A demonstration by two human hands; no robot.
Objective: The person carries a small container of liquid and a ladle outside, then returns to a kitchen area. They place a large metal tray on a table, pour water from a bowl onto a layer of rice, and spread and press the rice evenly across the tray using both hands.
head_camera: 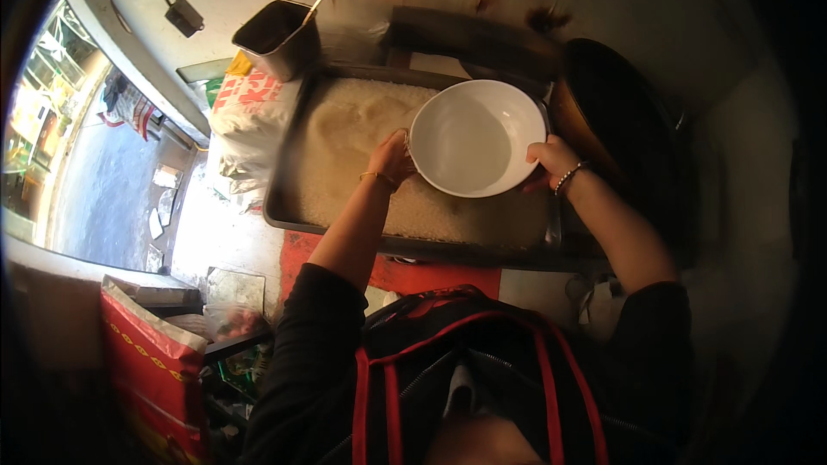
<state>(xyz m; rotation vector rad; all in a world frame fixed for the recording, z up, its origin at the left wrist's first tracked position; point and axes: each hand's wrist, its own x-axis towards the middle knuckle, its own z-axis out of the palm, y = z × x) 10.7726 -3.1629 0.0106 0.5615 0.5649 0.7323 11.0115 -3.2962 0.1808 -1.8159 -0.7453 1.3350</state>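
Between my two hands is a white bowl (423,161) with pale, clear-looking liquid (479,142) in it. My left hand (392,158) grips its left rim. On the right rim, the thumb of my right hand (554,160) lies on top, with the other fingers partly hidden under the bowl. Beneath the bowl stretches a large dark metal tray (276,197), holding a wide bed of pale grains that look like rice (349,116). The surface of the grains is uneven at the upper left and flatter near the front.
A metal container (284,55) with a utensil handle (315,6) stands behind white printed sacks (249,116). At right leans a big dark round pan (614,110). A red bag (152,361) stands at lower left. The doorway (116,168) opens at left; a wall rises behind the tray.
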